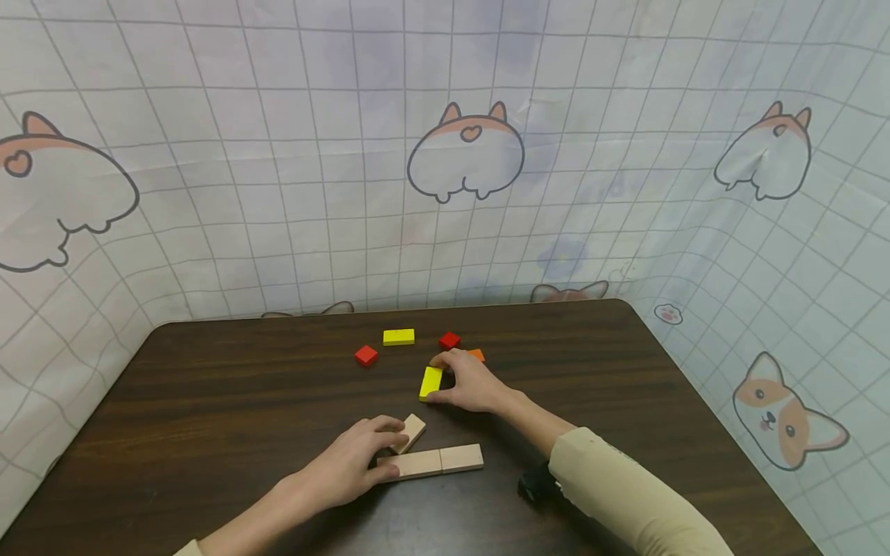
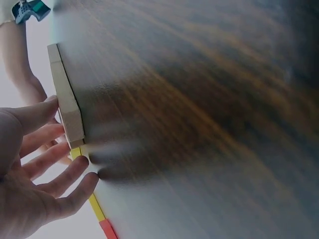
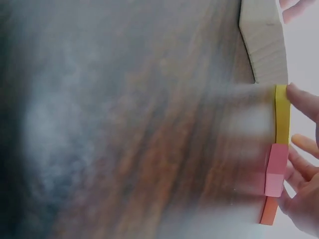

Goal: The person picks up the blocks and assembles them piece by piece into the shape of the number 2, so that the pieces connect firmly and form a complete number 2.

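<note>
My right hand (image 1: pixel 474 383) pinches a yellow block (image 1: pixel 430 383) lengthwise, thumb at its near end and a finger at its far end. In the right wrist view, the thumb shows at one end of this yellow block (image 3: pixel 282 114). My left hand (image 1: pixel 351 466) rests by the plain wooden blocks, fingers spread. Its thumb touches the left end of a row of two wooden blocks (image 1: pixel 460 458). Its other fingers reach over a third wooden block (image 1: pixel 416 429), which lies slanted behind the row and is partly hidden by them.
Farther back on the dark wooden table (image 1: pixel 243 386) lie another yellow block (image 1: pixel 399 337), a red block (image 1: pixel 366 356) and a second red one (image 1: pixel 450 340). An orange block (image 1: pixel 477 355) is partly hidden behind my right hand. A black object (image 1: pixel 535 485) shows by the right sleeve.
</note>
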Demonstrator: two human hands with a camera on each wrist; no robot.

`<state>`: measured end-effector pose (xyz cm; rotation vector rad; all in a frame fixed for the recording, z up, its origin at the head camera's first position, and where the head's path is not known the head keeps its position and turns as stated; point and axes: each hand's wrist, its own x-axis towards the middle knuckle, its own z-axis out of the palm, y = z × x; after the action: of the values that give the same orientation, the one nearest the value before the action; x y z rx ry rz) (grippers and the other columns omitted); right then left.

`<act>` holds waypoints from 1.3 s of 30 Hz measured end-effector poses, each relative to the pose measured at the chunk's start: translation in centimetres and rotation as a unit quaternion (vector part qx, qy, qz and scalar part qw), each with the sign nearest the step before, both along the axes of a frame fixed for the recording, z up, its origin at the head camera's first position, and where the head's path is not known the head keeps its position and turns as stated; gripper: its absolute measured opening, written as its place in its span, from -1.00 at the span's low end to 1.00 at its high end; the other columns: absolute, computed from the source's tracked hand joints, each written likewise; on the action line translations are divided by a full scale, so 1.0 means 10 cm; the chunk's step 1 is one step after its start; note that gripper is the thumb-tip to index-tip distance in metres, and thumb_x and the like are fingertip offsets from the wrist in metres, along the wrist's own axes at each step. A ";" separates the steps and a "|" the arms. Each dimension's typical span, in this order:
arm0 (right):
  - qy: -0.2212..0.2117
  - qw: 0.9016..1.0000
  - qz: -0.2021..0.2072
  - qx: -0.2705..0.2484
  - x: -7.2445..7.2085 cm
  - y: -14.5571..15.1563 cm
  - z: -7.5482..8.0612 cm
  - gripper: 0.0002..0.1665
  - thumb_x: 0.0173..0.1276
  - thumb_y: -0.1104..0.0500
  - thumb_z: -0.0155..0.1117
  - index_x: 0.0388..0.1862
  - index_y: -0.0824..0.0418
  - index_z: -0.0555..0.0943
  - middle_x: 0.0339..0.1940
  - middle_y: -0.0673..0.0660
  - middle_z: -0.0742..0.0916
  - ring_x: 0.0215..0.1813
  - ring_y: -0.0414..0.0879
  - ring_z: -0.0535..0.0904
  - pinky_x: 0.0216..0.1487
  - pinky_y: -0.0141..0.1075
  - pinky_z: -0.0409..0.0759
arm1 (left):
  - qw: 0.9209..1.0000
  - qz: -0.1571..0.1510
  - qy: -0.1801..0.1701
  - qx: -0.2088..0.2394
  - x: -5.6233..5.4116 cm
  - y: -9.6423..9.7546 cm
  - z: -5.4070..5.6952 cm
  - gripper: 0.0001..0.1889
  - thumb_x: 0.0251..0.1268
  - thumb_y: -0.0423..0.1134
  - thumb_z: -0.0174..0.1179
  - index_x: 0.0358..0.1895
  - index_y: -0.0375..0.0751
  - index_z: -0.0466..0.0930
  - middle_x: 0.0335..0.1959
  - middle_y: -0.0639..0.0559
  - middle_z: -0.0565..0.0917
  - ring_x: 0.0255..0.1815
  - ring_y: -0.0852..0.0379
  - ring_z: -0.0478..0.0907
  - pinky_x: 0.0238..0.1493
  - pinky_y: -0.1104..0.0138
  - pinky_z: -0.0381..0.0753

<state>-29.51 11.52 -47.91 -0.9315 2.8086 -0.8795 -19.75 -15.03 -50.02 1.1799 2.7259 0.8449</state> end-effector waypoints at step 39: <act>-0.058 0.989 0.136 0.007 -0.18 0.14 0.03 -0.63 0.47 0.20 0.38 0.22 0.16 0.63 0.21 0.09 0.62 0.21 0.00 0.49 0.27 -0.07 0.46 | 0.999 0.017 -0.033 -0.024 0.18 0.11 0.38 -0.60 0.35 -0.18 0.41 0.16 -0.29 0.68 0.27 -0.18 0.54 0.19 -0.21 0.54 0.11 -0.10 0.57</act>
<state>-31.31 12.88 -47.64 -1.1850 2.5088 -0.8446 -17.92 -13.92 -46.24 1.0799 2.7042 0.8012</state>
